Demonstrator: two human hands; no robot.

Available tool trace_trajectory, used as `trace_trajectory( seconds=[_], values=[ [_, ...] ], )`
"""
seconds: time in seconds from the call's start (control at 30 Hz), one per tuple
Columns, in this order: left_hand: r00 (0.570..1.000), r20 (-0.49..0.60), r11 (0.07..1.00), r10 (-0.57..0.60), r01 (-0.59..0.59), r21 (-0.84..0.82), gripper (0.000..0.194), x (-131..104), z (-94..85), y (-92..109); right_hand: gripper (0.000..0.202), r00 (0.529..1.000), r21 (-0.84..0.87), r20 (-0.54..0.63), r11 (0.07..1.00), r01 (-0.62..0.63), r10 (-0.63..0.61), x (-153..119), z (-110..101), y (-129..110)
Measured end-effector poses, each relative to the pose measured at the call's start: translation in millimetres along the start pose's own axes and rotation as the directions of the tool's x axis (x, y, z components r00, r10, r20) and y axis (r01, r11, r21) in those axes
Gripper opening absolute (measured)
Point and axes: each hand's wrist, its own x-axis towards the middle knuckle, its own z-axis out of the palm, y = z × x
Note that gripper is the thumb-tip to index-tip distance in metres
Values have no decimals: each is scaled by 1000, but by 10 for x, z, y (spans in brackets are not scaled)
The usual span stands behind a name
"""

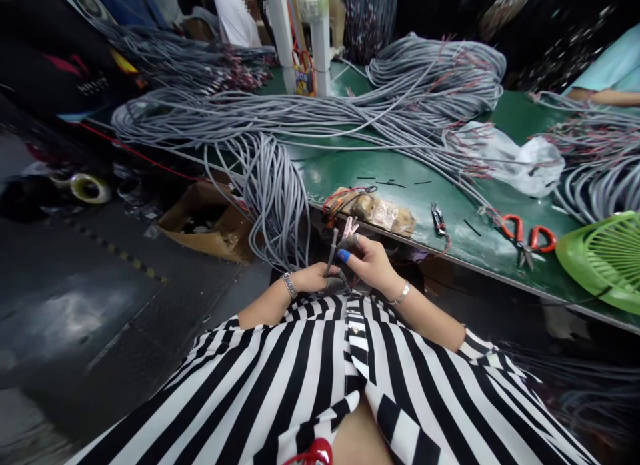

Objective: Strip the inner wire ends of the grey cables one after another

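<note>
In front of my striped shirt, my left hand (316, 277) is closed round a grey cable (332, 250), whose end points up. My right hand (373, 264) is closed just to the right of it, with blue wrap on the thumb and a dark cover on a fingertip. Pinkish-white strands (350, 226) stick up beyond its fingers; they look like wire ends, but what the fingers pinch is partly hidden. A large bundle of grey cables (273, 192) hangs over the table edge to the left of both hands.
On the green table (350, 165) lie a taped block (383, 212), small cutters (439, 220), orange-handled scissors (523, 242), a plastic bag (535, 165) and a green basket (603, 258). A cardboard box (210, 225) stands on the floor. Other people are at the far side.
</note>
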Motion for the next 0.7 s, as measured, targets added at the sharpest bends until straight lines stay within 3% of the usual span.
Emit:
trace_trajectory(
  seconds=[0.13,0.2,0.27,0.4,0.5,0.57,0.7],
  values=[
    [998,-27,998,-62,62,-5,18,-42,-4,49,24,999,143,31,989,-47,43,-12,5,30],
    [999,1,998,-45,45,39,14,-69,-6,81,26,999,124,31,991,-47,44,-11,-12,18],
    [1000,-1,1000,0,0,-22,18,-119,8,144,21,999,74,3,997,-38,38,-20,-29,18],
    [974,-225,949,-6,-65,-307,40,-242,103,369,27,997,138,7,988,-72,72,-96,-17,107],
    [921,-388,955,-24,-93,-282,39,-278,188,499,31,994,206,76,974,-98,84,-181,-27,209],
    [885,-465,967,36,-148,-207,38,-283,210,516,33,989,130,126,987,-94,77,-229,-103,255],
    [820,-543,981,181,-190,41,32,-340,147,459,35,979,-250,199,968,1,50,-288,-404,239]
  ],
)
